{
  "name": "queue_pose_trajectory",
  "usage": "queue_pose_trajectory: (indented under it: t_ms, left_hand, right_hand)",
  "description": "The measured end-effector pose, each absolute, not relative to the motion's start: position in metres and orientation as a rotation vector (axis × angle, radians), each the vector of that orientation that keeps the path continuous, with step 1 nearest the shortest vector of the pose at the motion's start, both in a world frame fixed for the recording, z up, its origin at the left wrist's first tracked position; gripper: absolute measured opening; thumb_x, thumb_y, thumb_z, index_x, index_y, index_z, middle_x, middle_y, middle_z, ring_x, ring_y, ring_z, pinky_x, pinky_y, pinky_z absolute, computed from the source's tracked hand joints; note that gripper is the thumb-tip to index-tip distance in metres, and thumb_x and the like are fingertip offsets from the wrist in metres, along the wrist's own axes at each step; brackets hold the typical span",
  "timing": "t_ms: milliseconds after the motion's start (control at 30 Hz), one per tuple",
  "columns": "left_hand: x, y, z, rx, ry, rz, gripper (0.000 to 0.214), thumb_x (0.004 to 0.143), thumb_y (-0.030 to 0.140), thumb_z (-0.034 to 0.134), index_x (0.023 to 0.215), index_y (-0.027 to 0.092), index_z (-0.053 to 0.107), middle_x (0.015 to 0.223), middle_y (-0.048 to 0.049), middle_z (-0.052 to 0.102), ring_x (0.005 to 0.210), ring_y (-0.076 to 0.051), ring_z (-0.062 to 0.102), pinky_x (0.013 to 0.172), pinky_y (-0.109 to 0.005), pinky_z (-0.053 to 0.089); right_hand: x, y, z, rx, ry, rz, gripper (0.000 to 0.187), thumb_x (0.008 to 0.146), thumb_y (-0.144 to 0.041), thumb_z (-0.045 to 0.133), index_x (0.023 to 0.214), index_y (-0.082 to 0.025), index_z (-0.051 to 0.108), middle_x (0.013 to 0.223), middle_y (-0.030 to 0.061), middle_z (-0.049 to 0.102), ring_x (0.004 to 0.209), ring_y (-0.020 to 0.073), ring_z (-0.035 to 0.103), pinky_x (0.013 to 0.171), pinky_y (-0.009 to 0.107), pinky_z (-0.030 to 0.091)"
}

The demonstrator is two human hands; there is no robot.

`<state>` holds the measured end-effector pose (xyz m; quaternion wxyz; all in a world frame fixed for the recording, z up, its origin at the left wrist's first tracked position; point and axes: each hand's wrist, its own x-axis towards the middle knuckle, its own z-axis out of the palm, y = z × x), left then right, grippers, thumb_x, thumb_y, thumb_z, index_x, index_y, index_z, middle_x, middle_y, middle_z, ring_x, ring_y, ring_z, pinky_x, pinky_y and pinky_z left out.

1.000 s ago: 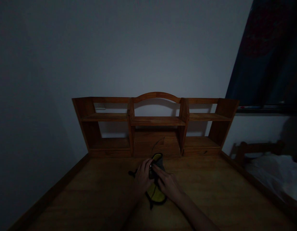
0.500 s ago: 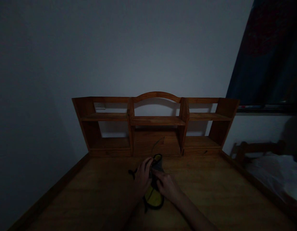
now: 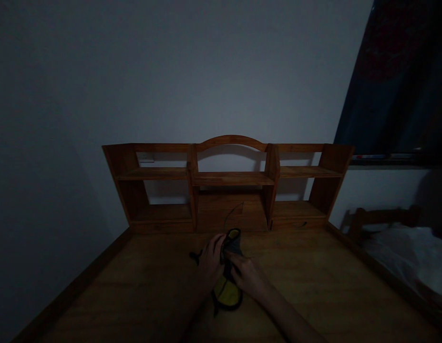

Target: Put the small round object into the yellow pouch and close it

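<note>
In the middle of the desk lies a dark grey fabric item (image 3: 228,304) with yellow-green panels, black edging and short black straps. Its exact kind is hard to make out in the dim light. My left hand (image 3: 210,261) is curled over its upper left side, fingers bent around the edge. From the right, my right hand (image 3: 246,272) presses its fingers into the fabric's middle; the index fingertip is partly lost against the dark cloth. One black strap (image 3: 195,257) sticks out left of my left hand.
The wooden desk (image 3: 306,276) has raised side edges. A wooden shelf unit (image 3: 233,180) stands across its back against a pale wall, with a thin dark cord (image 3: 232,212) in front of its middle part. A whitish plastic bag (image 3: 410,255) and a dark curtain (image 3: 385,76) are at right.
The whole view has shifted slightly. My hands and the fabric item keep almost the same positions relative to each other.
</note>
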<state>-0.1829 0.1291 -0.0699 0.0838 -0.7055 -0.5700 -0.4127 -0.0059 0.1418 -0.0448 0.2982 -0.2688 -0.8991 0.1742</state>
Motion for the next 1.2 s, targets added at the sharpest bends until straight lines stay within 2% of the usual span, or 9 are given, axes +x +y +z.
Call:
queue_pose_trajectory:
  t_ms: [367,1200]
  left_hand:
    - [-0.1836,0.1299,-0.0692,-2.133,-1.724,-1.222,0.064,0.079,0.007,0.045,0.141,0.021,0.038,0.139,-0.0107,0.045,0.127,-0.025,0.044,0.107,-0.044,0.038]
    - [-0.184,0.128,-0.0676,-2.163,-1.726,-1.2,0.063,0.08,0.009,0.046,0.142,0.02,0.037,0.14,-0.0114,0.045,0.129,-0.025,0.044,0.108,-0.044,0.037]
  right_hand:
    - [-0.0047,0.1391,-0.0396,-0.73,-2.397,0.51,0.058,0.081,-0.007,0.047,0.138,-0.02,0.05,0.134,0.0059,0.059,0.118,0.0221,0.059,0.103,0.034,0.045]
    - [-0.0043,0.1393,-0.0396,-0.743,-2.392,0.534,0.059,0.082,-0.006,0.046,0.139,-0.023,0.05,0.134,0.0056,0.058,0.119,0.0213,0.058,0.104,0.033,0.044]
